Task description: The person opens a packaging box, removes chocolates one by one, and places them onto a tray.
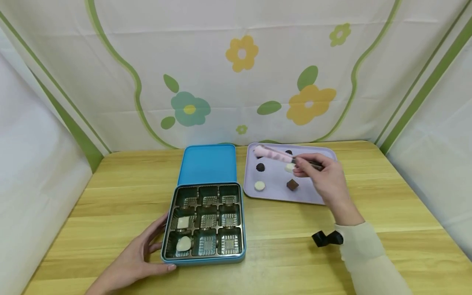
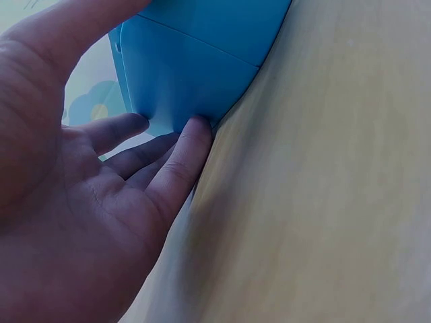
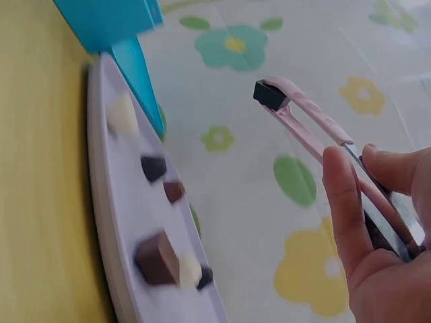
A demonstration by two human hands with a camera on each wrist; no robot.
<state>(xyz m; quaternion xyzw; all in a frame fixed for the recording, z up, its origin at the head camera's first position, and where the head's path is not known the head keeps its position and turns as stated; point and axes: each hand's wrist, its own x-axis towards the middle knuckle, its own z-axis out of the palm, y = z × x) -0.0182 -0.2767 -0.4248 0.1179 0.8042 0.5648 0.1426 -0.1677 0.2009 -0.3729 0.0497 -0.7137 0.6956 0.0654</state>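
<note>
My right hand [image 1: 328, 180] holds pink-tipped tongs [image 1: 274, 154] above the lilac tray. A dark chocolate cube [image 3: 271, 95] is pinched between the tong tips in the right wrist view; the head view barely shows it. My left hand [image 1: 134, 256] rests at the left side of a blue tin [image 1: 206, 261], its fingertips [image 2: 196, 128] against the wall and its thumb at the front corner. Inside the tin, a divided insert has a square white chocolate [image 1: 183, 222] in the middle-left compartment and a rounded white chocolate [image 1: 183, 243] in the front-left one.
On the tray [image 1: 273, 196] lie a round white chocolate [image 1: 259, 186], a dark one [image 1: 260, 167], a brown cube [image 1: 292, 184] and several others. The tin's blue lid [image 1: 208, 164] lies behind it. A flowered cloth [image 1: 221, 82] hangs along the table's back edge.
</note>
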